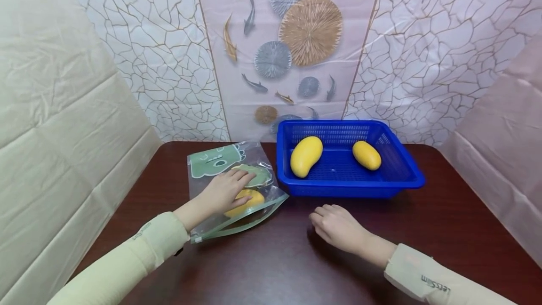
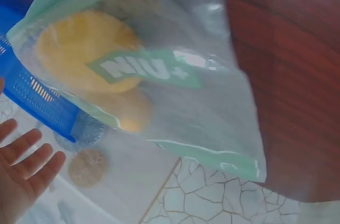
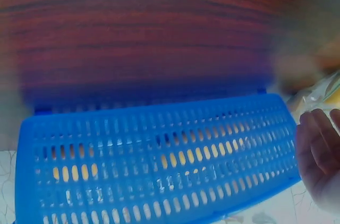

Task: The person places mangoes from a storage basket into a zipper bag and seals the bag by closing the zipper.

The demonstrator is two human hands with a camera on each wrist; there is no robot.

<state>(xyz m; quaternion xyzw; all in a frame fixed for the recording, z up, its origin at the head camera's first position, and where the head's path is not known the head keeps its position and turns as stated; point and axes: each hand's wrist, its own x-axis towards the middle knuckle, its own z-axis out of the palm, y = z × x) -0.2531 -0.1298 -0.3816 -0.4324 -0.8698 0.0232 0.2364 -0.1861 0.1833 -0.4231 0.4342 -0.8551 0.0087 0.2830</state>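
A clear zip bag (image 1: 202,187) with green cartoon print lies on the table, its green-edged mouth towards me and parted. Inside it, near that mouth, is a yellow mango (image 1: 250,200). My left hand (image 1: 226,189) is over the bag with its fingers extended; whether it presses on the bag cannot be told. In the left wrist view the hand (image 2: 24,168) shows spread fingers beside the bag (image 2: 196,104). My right hand (image 1: 338,227) holds nothing, fingers loosely bent, in front of the blue basket (image 1: 347,190). Relaxed fingers (image 3: 319,141) show in the right wrist view.
Two mangoes sit apart in the basket, a larger one (image 1: 306,156) at left and a smaller one (image 1: 366,156) at right. The basket stands close to the bag's right side on a dark wooden table (image 1: 271,262). Patterned cloth (image 1: 271,98) hangs behind.
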